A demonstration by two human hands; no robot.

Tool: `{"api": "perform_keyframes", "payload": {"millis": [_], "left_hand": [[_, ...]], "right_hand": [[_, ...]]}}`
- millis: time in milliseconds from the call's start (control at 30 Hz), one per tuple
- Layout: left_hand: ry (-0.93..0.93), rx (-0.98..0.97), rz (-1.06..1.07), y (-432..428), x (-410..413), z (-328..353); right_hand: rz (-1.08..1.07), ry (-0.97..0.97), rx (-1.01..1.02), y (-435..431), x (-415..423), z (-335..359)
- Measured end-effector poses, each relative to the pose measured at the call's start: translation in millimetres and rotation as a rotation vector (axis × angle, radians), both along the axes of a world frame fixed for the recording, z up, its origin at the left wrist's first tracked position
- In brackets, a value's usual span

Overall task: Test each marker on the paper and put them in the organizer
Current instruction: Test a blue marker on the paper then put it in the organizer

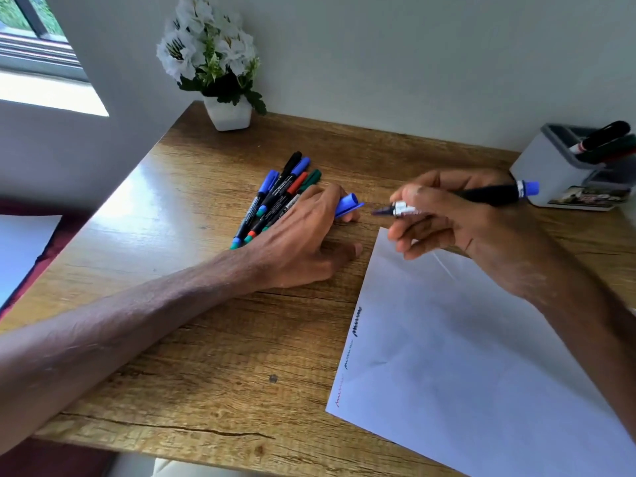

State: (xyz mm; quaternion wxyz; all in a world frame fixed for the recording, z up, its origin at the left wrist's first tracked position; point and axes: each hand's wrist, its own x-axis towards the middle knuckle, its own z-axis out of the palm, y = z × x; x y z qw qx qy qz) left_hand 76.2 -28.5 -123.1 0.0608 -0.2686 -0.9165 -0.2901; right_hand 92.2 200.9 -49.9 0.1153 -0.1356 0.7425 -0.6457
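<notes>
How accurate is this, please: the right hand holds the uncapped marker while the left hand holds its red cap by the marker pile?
One slip: the head view shows the cap in the left hand is blue, not red. The right hand does hold the uncapped marker, and the left hand sits by the marker pile.

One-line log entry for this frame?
step: uncapped, not yet testing | right hand: holds blue marker | left hand: holds blue cap | paper: three squiggles | organizer: markers inside
</notes>
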Motion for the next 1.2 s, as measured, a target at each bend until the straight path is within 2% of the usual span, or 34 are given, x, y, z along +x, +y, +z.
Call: {"api": "perform_keyframes", "payload": {"millis": [100, 200, 467, 767, 1200], "left_hand": [[0.025, 0.023, -0.016, -1, -1, -3], [0.021, 0.035, -0.013, 0, -3, -5], [0.042, -0.076, -0.004, 2, -6, -12], [0.042, -0.068, -0.005, 2, -8, -13], [0.02, -0.051, -0.002, 3, -10, -15]], "right_hand": [[0.037, -0.002, 0.093, 1, 23, -15], [0.061, -0.045, 0.1, 4, 42, -31], [0.087, 0.158, 0.174, -2, 47, -52], [0.038, 0.32, 0.21, -7, 41, -64], [0.098, 0.33, 0.213, -9, 43, -67]]}}
